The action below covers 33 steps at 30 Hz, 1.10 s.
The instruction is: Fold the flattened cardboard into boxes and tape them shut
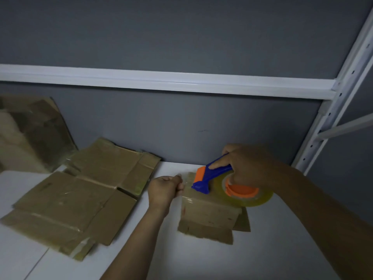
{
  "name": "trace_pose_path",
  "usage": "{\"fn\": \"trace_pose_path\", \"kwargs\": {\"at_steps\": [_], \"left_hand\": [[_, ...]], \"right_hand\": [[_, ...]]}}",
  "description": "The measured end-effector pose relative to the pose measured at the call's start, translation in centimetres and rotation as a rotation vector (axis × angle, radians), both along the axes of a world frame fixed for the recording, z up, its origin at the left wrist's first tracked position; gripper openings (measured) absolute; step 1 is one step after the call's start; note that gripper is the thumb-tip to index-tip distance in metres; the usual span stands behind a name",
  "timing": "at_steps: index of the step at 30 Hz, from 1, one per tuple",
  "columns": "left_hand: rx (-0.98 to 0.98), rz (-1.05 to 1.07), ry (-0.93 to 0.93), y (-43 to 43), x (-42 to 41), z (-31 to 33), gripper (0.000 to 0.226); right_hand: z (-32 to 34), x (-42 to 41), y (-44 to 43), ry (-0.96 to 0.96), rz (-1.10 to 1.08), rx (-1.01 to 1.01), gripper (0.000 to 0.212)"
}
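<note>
Fingers: R hand grips plastic dispenser, L hand pinches clear tape by cardboard box.

- The right hand covers the handle of the tape dispenser and the far part of the tape roll.
- The clear tape strip by the left hand shows only as a faint glint; its end is hidden inside the curled fingers.
- The dispenser hides much of the top of the box, and a flap behind the box shows only in part.
- The flattened cardboard is smeared by blur, so its layers cannot be counted.
- The leaning cardboard is blurred and cut off by the left edge.
- Both forearms run out of the picture at the bottom and right edges.
- The shelf upright is cut off at the top right.
</note>
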<state>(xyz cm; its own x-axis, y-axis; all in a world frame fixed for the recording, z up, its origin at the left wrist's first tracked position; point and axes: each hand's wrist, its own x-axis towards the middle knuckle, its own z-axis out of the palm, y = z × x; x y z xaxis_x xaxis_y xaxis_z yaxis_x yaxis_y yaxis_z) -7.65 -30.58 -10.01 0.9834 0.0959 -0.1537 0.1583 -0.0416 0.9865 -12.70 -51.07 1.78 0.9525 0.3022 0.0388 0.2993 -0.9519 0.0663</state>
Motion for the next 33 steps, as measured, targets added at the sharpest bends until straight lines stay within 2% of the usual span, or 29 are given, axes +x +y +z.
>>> {"fn": "trace_pose_path", "kwargs": {"at_steps": [7, 9, 10, 11, 12, 14, 15, 17, 19, 21, 23, 26, 29, 30, 33], "left_hand": [[0.223, -0.109, 0.003, 0.2, 0.7, -1.3, 0.038], [0.242, -0.181, 0.081, 0.4, 0.6, -1.5, 0.025], [0.244, -0.215, 0.120, 0.5, 0.4, -1.8, 0.040], [0.257, -0.251, 0.095, 0.6, 0.1, -2.1, 0.054], [0.271, -0.290, 0.015, 0.7, -0.2, -2.3, 0.057], [0.186, -0.420, -0.176, 0.8, -1.1, -2.5, 0.048], [0.130, -0.510, -0.202, 1.0, -1.4, -2.5, 0.049], [0.101, -0.659, -0.140, 1.5, -1.2, -2.4, 0.061], [0.263, -0.751, -0.148, 2.0, -0.2, -2.2, 0.076], [0.423, -0.824, -0.223, 1.9, 0.6, -1.6, 0.115], [0.542, -0.866, -0.313, 1.2, 1.4, -1.0, 0.136], [0.707, -0.863, -0.432, 0.4, 1.9, -1.1, 0.126], [0.666, -0.839, -0.443, 0.6, 2.0, -1.1, 0.092], [0.671, -0.836, -0.452, 0.6, 1.8, -1.0, 0.087], [0.667, -0.827, -0.489, 0.6, 1.9, -0.8, 0.091]], "right_hand": [[0.1, 0.7, 0.7, 0.054, 0.009, -0.015, 0.054], [0.2, 0.7, 0.8, 0.071, 0.023, -0.027, 0.054], [0.1, 0.7, 0.8, 0.077, 0.027, -0.043, 0.054], [0.2, 0.7, 0.7, 0.081, 0.027, -0.053, 0.054], [0.2, 0.8, 0.7, 0.088, 0.023, -0.052, 0.054], [0.2, 0.9, 0.7, 0.094, 0.021, -0.038, 0.055], [0.1, 1.0, 0.7, 0.096, 0.023, -0.035, 0.055], [0.2, 1.0, 0.7, 0.093, 0.016, -0.006, 0.053], [0.4, 1.0, 0.6, 0.082, 0.010, 0.026, 0.048], [0.6, 1.0, 0.4, 0.090, 0.032, 0.031, 0.045], [1.0, 0.9, 0.0, 0.125, 0.055, 0.098, 0.041], [1.4, 0.8, -0.7, 0.151, 0.051, 0.096, 0.043], [1.7, 0.8, -1.3, 0.159, 0.060, 0.128, 0.042], [1.8, 0.7, -1.5, 0.170, 0.060, 0.139, 0.043], [2.0, 0.1, -2.5, 0.190, 0.034, 0.146, 0.043]]}}
